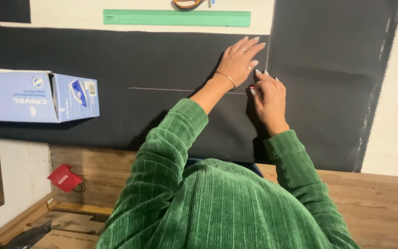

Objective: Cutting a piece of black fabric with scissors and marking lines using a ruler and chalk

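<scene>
A large black fabric [116,60] lies spread flat, with a thin pale horizontal line [162,89] drawn across it. My left hand [240,59] rests flat on the fabric with its fingers spread, just above the right end of the line. It wears a ring and a thin bracelet. My right hand [269,99] sits directly below and to the right of it, with its fingers pinched on a small red marking piece [252,87] at the line's end. Most of that piece is hidden by the fingers. Green ribbed sleeves cover both arms.
A blue cardboard box [33,96] lies on the fabric at the left. A green ruler [176,17] and orange scissor handles [187,3] sit on the white surface beyond the fabric. A small red object [64,177] lies on the wooden floor [374,203].
</scene>
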